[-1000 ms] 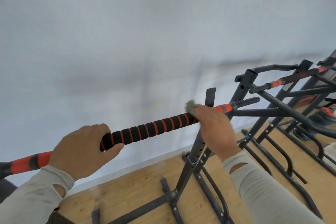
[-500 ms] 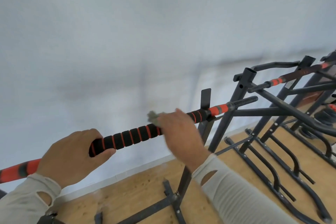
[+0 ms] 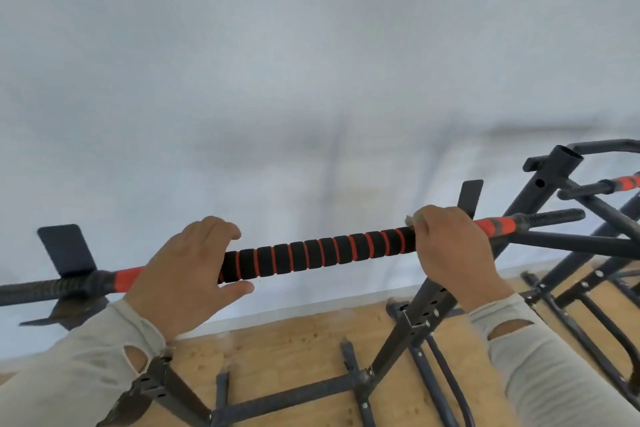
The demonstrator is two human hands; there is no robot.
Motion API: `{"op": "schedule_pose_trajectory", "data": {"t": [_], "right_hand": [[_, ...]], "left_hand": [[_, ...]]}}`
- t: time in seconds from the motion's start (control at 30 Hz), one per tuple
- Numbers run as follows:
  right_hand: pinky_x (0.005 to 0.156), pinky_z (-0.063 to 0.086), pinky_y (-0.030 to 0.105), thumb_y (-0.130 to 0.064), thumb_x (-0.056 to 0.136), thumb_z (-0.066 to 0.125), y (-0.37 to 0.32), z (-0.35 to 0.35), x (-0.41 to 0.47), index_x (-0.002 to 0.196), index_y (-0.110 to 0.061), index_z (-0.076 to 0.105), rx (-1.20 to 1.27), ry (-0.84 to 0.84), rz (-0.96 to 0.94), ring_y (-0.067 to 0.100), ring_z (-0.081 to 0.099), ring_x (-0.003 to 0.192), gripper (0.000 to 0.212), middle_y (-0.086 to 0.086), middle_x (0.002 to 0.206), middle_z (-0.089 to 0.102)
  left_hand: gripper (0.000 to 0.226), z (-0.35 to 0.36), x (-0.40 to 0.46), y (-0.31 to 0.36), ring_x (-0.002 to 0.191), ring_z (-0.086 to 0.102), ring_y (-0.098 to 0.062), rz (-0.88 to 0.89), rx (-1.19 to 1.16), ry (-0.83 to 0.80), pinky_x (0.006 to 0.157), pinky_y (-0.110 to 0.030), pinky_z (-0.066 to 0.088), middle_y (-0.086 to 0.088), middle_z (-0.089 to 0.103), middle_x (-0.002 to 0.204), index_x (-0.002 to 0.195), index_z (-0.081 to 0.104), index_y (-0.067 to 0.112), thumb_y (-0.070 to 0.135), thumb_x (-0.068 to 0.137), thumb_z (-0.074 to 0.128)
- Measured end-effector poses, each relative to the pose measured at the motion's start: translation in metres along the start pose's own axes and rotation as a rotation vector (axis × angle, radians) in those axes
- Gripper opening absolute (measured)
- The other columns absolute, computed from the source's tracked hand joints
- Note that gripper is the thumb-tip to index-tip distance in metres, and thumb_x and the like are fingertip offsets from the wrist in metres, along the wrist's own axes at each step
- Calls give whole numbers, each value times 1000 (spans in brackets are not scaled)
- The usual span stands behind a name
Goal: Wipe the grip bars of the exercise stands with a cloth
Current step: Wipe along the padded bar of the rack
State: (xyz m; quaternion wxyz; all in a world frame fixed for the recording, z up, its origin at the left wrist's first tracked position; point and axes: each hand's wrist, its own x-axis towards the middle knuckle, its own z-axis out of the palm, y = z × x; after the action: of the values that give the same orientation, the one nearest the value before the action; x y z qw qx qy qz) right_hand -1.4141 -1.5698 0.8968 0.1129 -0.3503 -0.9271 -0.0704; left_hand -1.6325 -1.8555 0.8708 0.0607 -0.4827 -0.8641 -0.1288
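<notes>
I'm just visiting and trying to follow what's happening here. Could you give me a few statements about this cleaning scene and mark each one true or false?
1. Both hands are on the same black-and-orange grip bar. True.
2. The cloth is under the left hand. False: it peeks out from under the right hand, which is curled over the bar.
3. The bar's foam middle is plain black. False: it is black with thin orange rings.
4. A second stand with its own orange-marked bar is at the right. True.
5. The floor below is grey carpet. False: it is light wood-coloured board.
</notes>
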Motion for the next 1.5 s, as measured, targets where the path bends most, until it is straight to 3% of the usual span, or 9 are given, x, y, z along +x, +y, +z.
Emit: {"op": "schedule_pose_trajectory", "data": {"t": [0.2,0.33,0.5,0.7,0.93,1.1,1.27,1.4,1.5], "right_hand": [[59,51,33,-17,97,58,-28,3,-6,78,-17,58,153,74,209,20,57,64,18,-3,64,58],[56,48,32,-12,92,56,-119,6,-20,75,-22,53,195,95,48,16,54,61,21,-6,65,55],[113,44,40,-13,100,46,-232,28,-57,120,-10,70,506,264,-314,23,62,127,31,7,127,72],[118,39,46,-5,93,61,-144,41,-46,131,-8,67,201,330,-417,25,60,130,39,8,139,65],[102,53,48,-1,88,71,-4,12,-44,111,-5,74,-51,175,52,33,70,105,23,10,109,76],[114,37,34,-22,105,54,-21,24,-40,125,-11,71,194,230,93,27,61,122,29,4,127,71],[114,25,26,-22,104,55,-23,19,-37,131,-11,69,246,246,70,23,56,131,32,1,136,67],[111,35,33,-24,106,50,-35,20,-32,133,-14,67,302,241,134,23,57,131,33,1,135,67],[101,52,43,-21,105,51,-82,16,-38,116,-12,72,323,301,99,25,67,103,25,3,115,75]], "left_hand": [[37,-1,-9,-27,87,49,-2,-43,-127,-43,70,-20,39,22,49,93,97,48,40,59,77,73],[38,-6,-6,-31,89,55,-2,-27,-177,-91,79,-26,49,25,57,96,106,48,42,65,81,65],[50,-11,1,-37,74,64,-9,-7,-236,-150,72,-33,53,20,66,92,119,30,37,66,86,55],[56,-5,0,-51,94,57,-13,143,-128,-145,78,-33,52,17,50,109,120,38,35,62,81,69],[32,-14,8,-55,81,58,-3,97,-271,-157,75,-25,48,21,60,92,102,45,43,56,83,67],[47,-16,9,-52,75,62,-1,56,-209,-179,72,-27,51,25,61,95,120,34,44,66,85,58],[46,-5,-6,-51,80,55,-4,65,-21,-6,66,-26,47,18,52,93,103,49,39,80,84,37],[52,3,-9,-50,80,60,-11,86,53,39,64,-29,46,16,60,94,114,48,34,75,82,53],[43,-4,-2,-49,70,59,-16,0,39,-56,65,-31,49,12,61,89,116,37,30,57,90,58]]}}
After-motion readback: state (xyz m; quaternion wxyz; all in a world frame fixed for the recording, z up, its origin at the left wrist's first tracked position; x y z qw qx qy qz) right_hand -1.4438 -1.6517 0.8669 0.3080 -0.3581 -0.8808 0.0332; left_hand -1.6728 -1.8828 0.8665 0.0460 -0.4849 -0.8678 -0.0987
